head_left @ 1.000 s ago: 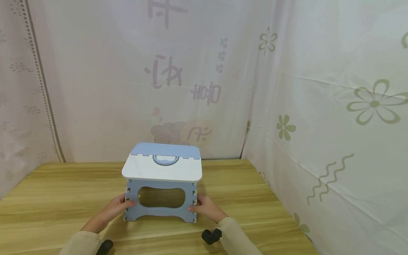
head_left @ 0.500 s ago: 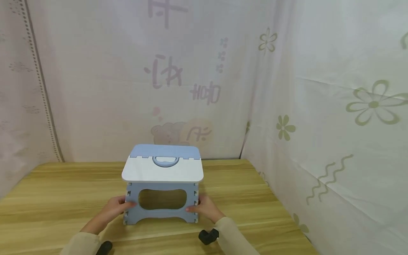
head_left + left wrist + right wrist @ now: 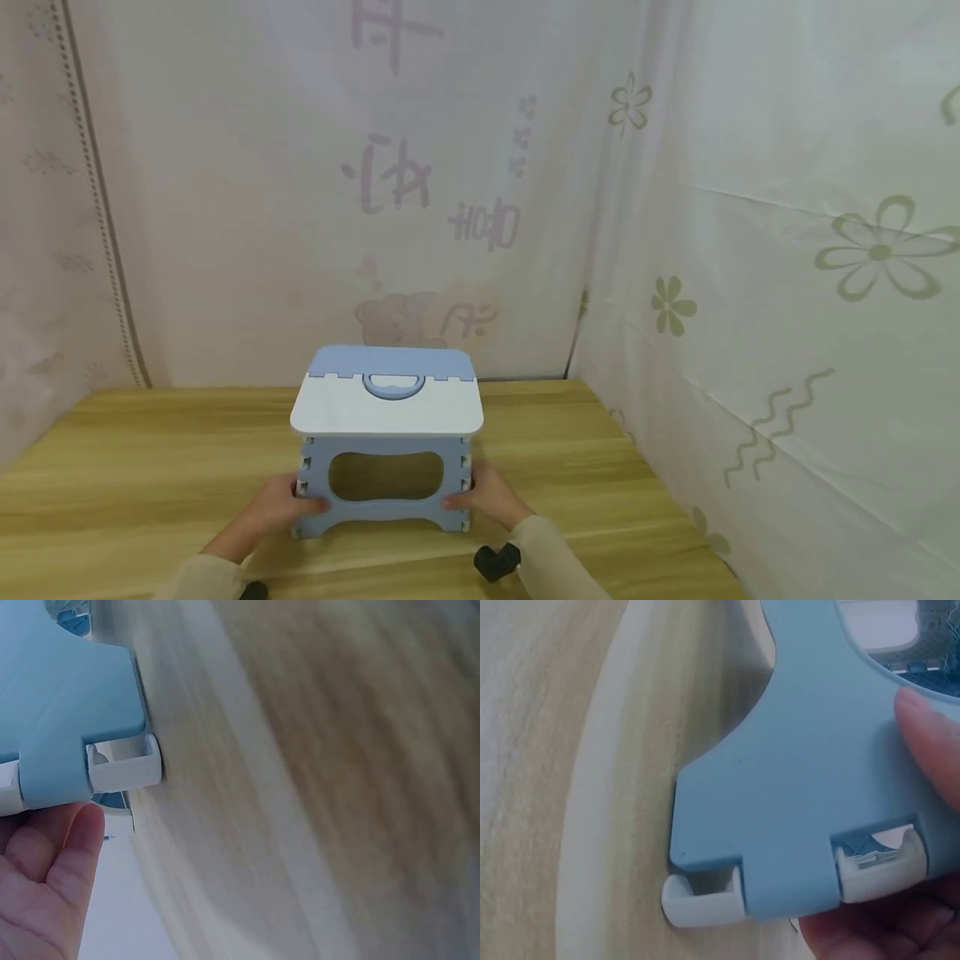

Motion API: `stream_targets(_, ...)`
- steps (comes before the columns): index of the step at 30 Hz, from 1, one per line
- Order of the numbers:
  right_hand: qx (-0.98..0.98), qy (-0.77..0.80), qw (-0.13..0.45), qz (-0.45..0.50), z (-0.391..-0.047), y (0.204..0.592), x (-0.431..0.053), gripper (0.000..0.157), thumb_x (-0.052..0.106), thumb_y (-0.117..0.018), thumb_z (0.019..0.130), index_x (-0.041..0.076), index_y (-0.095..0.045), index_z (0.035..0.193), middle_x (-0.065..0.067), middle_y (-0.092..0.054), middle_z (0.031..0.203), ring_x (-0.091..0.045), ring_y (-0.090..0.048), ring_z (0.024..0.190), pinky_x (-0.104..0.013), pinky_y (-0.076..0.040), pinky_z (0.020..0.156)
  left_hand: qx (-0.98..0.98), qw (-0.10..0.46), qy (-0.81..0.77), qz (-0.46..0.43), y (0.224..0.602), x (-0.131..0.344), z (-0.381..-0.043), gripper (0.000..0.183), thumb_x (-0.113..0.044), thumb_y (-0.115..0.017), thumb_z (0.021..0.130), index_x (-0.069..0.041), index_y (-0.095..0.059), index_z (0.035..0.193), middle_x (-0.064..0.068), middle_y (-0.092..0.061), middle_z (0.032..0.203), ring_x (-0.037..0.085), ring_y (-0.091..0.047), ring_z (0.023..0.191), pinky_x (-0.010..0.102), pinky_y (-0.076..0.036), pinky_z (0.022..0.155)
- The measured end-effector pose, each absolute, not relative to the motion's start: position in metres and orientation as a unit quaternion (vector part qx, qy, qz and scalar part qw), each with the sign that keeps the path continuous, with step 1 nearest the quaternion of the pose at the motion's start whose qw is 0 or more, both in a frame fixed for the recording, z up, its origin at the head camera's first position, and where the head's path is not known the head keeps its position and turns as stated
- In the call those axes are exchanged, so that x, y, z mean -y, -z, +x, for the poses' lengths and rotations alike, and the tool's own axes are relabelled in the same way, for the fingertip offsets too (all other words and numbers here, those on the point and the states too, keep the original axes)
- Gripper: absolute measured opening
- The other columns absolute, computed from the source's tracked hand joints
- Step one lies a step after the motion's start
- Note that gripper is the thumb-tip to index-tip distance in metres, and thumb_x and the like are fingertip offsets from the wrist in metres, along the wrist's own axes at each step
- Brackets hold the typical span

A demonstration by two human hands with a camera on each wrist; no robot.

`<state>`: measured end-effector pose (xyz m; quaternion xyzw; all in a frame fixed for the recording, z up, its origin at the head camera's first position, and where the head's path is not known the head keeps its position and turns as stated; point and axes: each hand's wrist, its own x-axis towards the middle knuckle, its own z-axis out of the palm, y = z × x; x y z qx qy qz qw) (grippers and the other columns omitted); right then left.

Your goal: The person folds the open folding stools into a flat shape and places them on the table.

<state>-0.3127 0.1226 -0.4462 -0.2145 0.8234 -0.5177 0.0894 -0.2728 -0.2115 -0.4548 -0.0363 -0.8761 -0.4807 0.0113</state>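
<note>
A folding step stool (image 3: 386, 417) stands unfolded, with a white and blue top and a blue front leg panel (image 3: 382, 510) that has a wide oval opening. My left hand (image 3: 279, 505) grips the panel's left edge, thumb across the front and the other fingers mostly hidden behind. At the opposite edge, my right hand (image 3: 491, 498) holds it the same way. The right wrist view shows that thumb (image 3: 934, 742) pressed on the blue face close to the opening. White hinge pieces (image 3: 124, 772) show along the leg's side near the tabletop in the left wrist view.
The stool is on a wood-grain table (image 3: 600, 508). Pale printed curtains (image 3: 247, 208) hang behind it, and another curtain (image 3: 787, 350) runs along the right side. A black strap piece (image 3: 497, 562) sits at my right wrist.
The stool has come slightly toward me, with both hands still on its sides. My left thumb sits a little lower on the leg panel than before.
</note>
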Motion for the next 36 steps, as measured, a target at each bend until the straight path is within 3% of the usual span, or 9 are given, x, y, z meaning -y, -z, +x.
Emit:
stream_targets(7,-0.832,0.504,0.059,-0.225,-0.312,0.449,-0.123,0.046,0.007,-0.081,0.075,-0.009,-0.062,0.113,-0.017,-0.070,0.102,-0.019,-0.067,0.087,-0.029,-0.054,0.075,0.886,0.014,0.461,-0.044,0.458,0.211,-0.273,0.046,-0.018,-0.082,0.074,0.009,-0.065,0.107,0.018,-0.071,0.097,0.022,-0.065,0.085,0.037,-0.053,0.077)
stream_targets(12,-0.826,0.513,0.073,-0.222,-0.312,0.448,-0.121,0.051,0.006,-0.081,0.075,-0.010,-0.059,0.118,-0.019,-0.069,0.107,-0.022,-0.067,0.092,-0.032,-0.055,0.079,0.894,0.018,0.444,-0.052,0.458,0.213,-0.270,0.046,-0.021,-0.083,0.073,0.008,-0.067,0.105,0.018,-0.072,0.096,0.023,-0.066,0.084,0.040,-0.054,0.077)
stream_targets(23,-0.832,0.503,0.072,-0.225,-0.315,0.450,-0.129,0.052,0.007,-0.081,0.075,-0.010,-0.058,0.119,-0.018,-0.069,0.107,-0.024,-0.066,0.093,-0.036,-0.054,0.080,0.888,0.039,0.458,-0.019,0.457,0.202,-0.264,0.039,-0.017,-0.086,0.066,0.004,-0.070,0.095,0.014,-0.072,0.086,0.019,-0.065,0.075,0.036,-0.054,0.070)
stream_targets(36,-0.844,0.473,0.085,-0.238,-0.324,0.445,-0.131,0.045,0.010,-0.081,0.073,-0.010,-0.063,0.110,-0.018,-0.071,0.099,-0.022,-0.067,0.086,-0.033,-0.054,0.076,0.902,0.023,0.432,-0.011,0.450,0.199,-0.265,0.040,-0.017,-0.087,0.064,0.004,-0.070,0.093,0.014,-0.072,0.088,0.020,-0.064,0.079,0.038,-0.054,0.072)
